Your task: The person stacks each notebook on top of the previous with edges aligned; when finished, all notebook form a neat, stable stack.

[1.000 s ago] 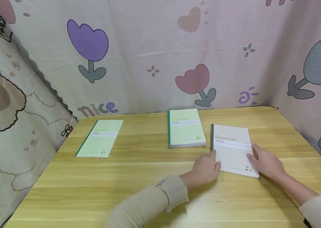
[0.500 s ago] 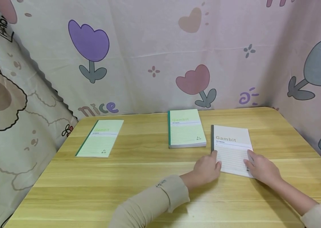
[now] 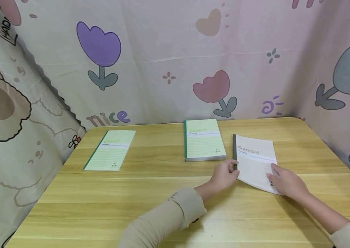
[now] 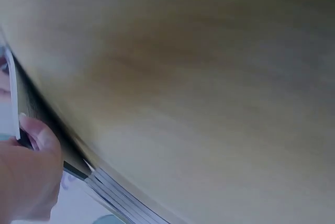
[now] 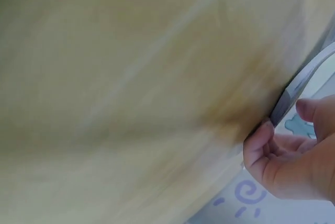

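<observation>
At the right of a wooden table (image 3: 94, 199), a white Gambit notebook (image 3: 253, 163), long axis running near to far, sits between two hands, the left hand (image 3: 222, 176) pinching its dark spine (image 3: 235, 148), the right hand (image 3: 290, 182) gripping its opposite edge.

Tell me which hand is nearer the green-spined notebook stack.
Left. The left hand is just in front of the notebook stack, by its near right corner; the right hand is farther off to the right, at the right edge of the white notebook.
</observation>
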Action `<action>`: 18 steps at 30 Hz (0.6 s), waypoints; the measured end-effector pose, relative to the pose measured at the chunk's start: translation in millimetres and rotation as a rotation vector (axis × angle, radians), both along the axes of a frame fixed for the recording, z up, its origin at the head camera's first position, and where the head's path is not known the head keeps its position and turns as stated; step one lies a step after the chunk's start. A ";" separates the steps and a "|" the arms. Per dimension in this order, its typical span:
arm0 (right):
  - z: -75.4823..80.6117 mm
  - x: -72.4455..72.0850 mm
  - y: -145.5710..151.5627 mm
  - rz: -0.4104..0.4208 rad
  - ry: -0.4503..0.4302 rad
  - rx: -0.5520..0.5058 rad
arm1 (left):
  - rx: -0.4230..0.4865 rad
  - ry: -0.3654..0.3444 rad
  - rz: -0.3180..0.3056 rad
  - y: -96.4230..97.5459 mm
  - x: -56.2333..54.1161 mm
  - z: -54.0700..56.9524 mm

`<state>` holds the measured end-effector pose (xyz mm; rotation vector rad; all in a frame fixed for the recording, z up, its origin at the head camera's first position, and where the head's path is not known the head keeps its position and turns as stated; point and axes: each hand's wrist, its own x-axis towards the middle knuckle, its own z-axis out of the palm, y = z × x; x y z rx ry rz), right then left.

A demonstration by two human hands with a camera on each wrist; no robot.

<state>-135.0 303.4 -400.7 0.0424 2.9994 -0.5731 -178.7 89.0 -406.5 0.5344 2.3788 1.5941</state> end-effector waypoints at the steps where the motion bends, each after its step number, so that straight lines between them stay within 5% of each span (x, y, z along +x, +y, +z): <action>1: 0.3 0.1 1.5 0.000 -0.001 -0.018 | 0.022 -0.037 0.010 0.7 -0.8 1.6; 7: 7.1 -2.6 8.9 -0.030 -0.067 -0.160 | 0.126 -0.164 0.079 4.2 -7.8 6.2; 13: 15.9 -4.1 13.9 -0.095 -0.254 -0.494 | 0.201 -0.214 0.096 1.6 -15.6 7.3; 18: 17.7 -1.3 13.6 -0.083 -0.281 -0.682 | 0.214 -0.212 0.075 -5.7 -22.8 11.1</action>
